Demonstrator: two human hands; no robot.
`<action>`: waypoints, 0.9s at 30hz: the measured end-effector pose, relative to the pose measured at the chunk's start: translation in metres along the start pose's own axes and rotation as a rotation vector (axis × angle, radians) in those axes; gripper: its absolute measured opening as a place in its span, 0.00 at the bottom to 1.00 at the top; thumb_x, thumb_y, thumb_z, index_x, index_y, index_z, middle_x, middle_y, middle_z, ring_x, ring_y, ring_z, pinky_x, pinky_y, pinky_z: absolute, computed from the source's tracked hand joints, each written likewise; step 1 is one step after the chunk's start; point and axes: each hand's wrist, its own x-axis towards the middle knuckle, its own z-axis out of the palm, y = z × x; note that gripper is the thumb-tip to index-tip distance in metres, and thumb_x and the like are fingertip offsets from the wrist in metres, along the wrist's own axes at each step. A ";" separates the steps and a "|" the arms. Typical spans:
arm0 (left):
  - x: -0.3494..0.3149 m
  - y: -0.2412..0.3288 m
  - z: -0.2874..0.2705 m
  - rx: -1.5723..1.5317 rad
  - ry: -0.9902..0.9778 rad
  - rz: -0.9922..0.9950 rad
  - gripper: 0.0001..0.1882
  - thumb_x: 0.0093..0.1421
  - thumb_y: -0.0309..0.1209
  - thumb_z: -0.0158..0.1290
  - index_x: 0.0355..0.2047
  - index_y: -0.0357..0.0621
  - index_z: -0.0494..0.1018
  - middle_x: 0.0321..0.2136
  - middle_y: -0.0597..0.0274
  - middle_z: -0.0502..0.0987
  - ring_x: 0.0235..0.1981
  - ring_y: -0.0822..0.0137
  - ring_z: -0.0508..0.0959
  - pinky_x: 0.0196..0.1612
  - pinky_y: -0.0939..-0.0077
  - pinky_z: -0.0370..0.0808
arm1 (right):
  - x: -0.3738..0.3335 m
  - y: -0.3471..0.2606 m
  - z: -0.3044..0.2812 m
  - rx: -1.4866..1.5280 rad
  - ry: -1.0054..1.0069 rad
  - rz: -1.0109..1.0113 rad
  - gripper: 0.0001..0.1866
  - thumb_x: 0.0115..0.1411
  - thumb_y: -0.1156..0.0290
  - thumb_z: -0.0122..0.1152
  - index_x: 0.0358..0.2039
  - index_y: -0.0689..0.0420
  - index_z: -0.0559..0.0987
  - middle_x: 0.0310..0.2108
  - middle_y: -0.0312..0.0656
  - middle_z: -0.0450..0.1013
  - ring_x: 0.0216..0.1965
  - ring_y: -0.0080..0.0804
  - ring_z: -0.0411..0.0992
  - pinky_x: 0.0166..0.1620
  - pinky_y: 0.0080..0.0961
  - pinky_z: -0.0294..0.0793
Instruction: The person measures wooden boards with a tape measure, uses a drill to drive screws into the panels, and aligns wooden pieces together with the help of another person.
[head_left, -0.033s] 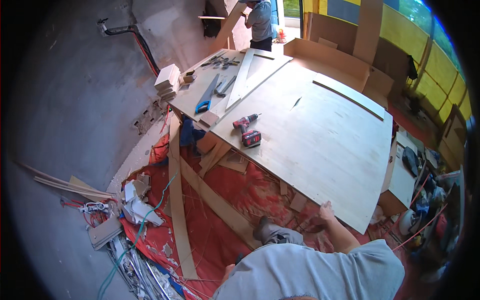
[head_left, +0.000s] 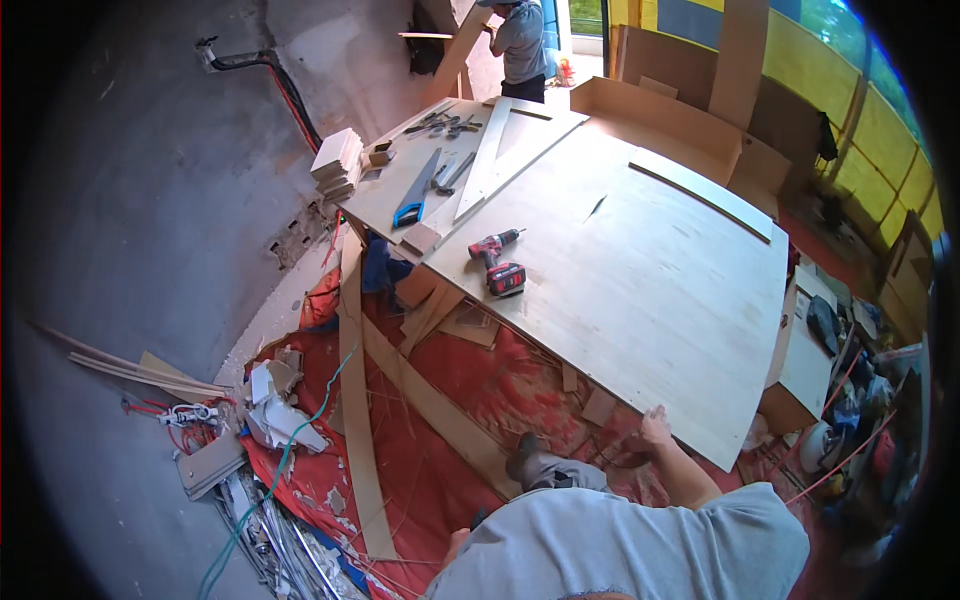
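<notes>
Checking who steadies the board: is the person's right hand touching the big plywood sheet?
Touching. The head view shows the right hand with fingers resting on the near edge of the plywood sheet.

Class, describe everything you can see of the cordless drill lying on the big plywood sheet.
The cordless drill is red and black, with a dark chuck end and a blocky red battery pack at the foot of its handle. It lies on its side near the left edge of the pale plywood sheet, chuck pointing toward the far end. Only the sheet touches it. No hand is on it; the person's right hand rests at the sheet's near edge, well away from it.
</notes>
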 end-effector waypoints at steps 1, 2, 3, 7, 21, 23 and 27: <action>0.004 -0.004 -0.010 0.021 -0.002 0.019 0.14 0.69 0.38 0.55 0.49 0.45 0.77 0.42 0.54 0.85 0.38 0.54 0.86 0.36 0.59 0.83 | 0.000 -0.001 0.002 -0.004 0.016 0.007 0.59 0.58 0.53 0.76 0.77 0.66 0.49 0.78 0.72 0.36 0.78 0.72 0.40 0.72 0.67 0.55; 0.006 -0.007 -0.020 0.045 -0.002 0.038 0.13 0.69 0.38 0.55 0.49 0.45 0.78 0.42 0.55 0.85 0.37 0.55 0.86 0.36 0.59 0.83 | 0.001 -0.002 0.005 -0.022 0.019 0.018 0.60 0.58 0.52 0.77 0.76 0.68 0.50 0.77 0.74 0.36 0.78 0.73 0.40 0.73 0.66 0.55; 0.010 -0.010 -0.032 0.067 0.002 0.056 0.13 0.69 0.38 0.55 0.49 0.45 0.78 0.42 0.55 0.85 0.37 0.55 0.86 0.35 0.59 0.83 | 0.003 -0.003 0.006 -0.007 0.027 0.005 0.60 0.58 0.52 0.77 0.76 0.68 0.50 0.77 0.74 0.36 0.78 0.73 0.40 0.73 0.66 0.55; 0.020 -0.013 -0.087 0.071 -0.027 -0.002 0.12 0.69 0.37 0.55 0.47 0.45 0.78 0.41 0.56 0.85 0.36 0.56 0.86 0.34 0.60 0.82 | 0.007 -0.002 0.012 -0.001 0.027 0.041 0.61 0.56 0.50 0.78 0.75 0.71 0.50 0.78 0.73 0.36 0.78 0.73 0.40 0.73 0.66 0.54; 0.122 0.023 -0.276 -1.108 0.141 -0.529 0.15 0.72 0.33 0.46 0.52 0.43 0.78 0.44 0.56 0.83 0.42 0.61 0.84 0.42 0.58 0.86 | -0.018 -0.035 -0.021 0.014 -0.073 0.159 0.55 0.63 0.55 0.70 0.75 0.73 0.48 0.78 0.70 0.34 0.79 0.68 0.37 0.77 0.58 0.47; 0.135 0.032 -0.290 -1.096 0.134 -0.485 0.15 0.73 0.34 0.45 0.52 0.43 0.77 0.46 0.57 0.83 0.42 0.62 0.84 0.42 0.58 0.86 | -0.017 -0.035 -0.018 0.016 -0.047 0.151 0.54 0.63 0.57 0.70 0.75 0.74 0.50 0.78 0.71 0.35 0.79 0.68 0.37 0.77 0.58 0.48; 0.150 0.039 -0.303 -1.001 0.047 -0.510 0.17 0.74 0.39 0.46 0.54 0.44 0.77 0.46 0.58 0.83 0.41 0.62 0.84 0.43 0.60 0.85 | -0.013 -0.027 -0.007 -0.012 0.014 0.112 0.52 0.62 0.58 0.70 0.74 0.75 0.52 0.78 0.71 0.35 0.79 0.69 0.38 0.77 0.57 0.48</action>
